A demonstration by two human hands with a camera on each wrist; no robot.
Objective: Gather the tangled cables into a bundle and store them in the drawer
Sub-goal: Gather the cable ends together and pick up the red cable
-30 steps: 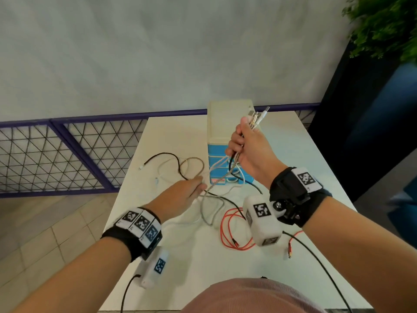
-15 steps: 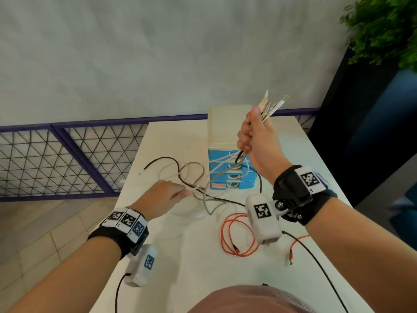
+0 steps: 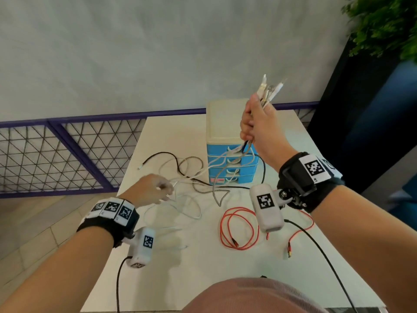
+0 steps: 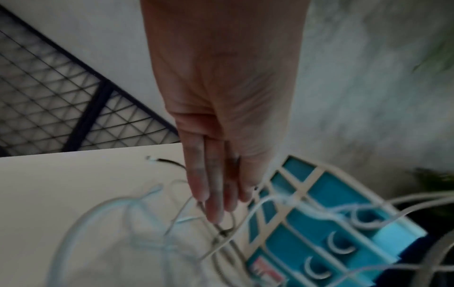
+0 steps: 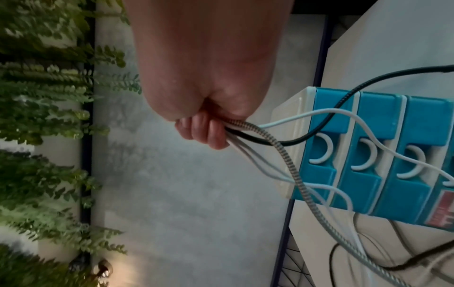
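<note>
My right hand is raised above the table and grips a bundle of cables, whose plugs stick out above the fist. In the right wrist view its fingers curl round white, black and braided cables. These hang down in front of the blue drawer unit, whose drawers are all shut. My left hand is low over the table, its straight fingers touching loose white cable loops. A black cable trails to the far left.
A red cable lies coiled on the white table near my right wrist. A purple mesh railing runs behind the table's left and far edges. A plant stands at the far right.
My right hand has risen with the cable ends, drawing the cables up off the table. My left hand has slid left and back towards me along the white cables.
</note>
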